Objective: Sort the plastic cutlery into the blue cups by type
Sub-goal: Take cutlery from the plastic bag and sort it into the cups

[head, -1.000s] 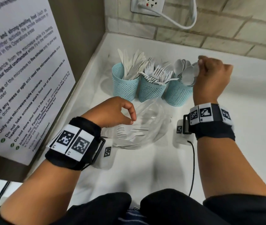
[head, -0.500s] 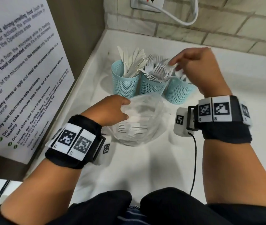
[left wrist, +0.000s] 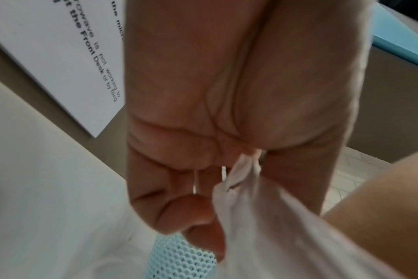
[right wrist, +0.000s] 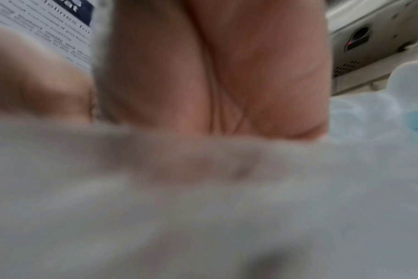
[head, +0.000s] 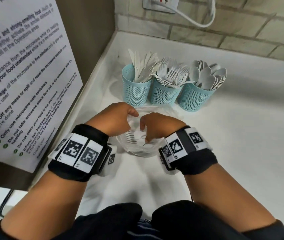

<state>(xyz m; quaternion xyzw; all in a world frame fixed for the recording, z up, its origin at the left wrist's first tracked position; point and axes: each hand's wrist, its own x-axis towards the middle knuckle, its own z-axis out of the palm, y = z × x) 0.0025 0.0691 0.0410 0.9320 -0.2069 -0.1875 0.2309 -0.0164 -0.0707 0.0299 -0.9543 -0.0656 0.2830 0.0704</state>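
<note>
Three blue mesh cups stand in a row: knives in the left cup (head: 134,90), forks in the middle cup (head: 165,94), spoons in the right cup (head: 193,99). In front of them lies a clear plastic bag (head: 137,148) with a few white forks (head: 131,136) inside. My left hand (head: 120,116) pinches the bag's rim, and the left wrist view shows the film (left wrist: 274,236) gathered between thumb and fingers (left wrist: 203,211). My right hand (head: 153,125) reaches down into the bag's mouth with curled fingers. Its fingertips are hidden by film in the blurred right wrist view (right wrist: 203,207).
A white counter (head: 241,135) runs into a corner. A printed notice (head: 25,80) hangs on the left wall. A tiled wall at the back has a socket and white cable (head: 195,19). Counter lies bare to the right of the cups.
My right hand left the spoon cup, passed over the fork cup and came down into the bag. My left hand kept its hold on the bag's rim.
</note>
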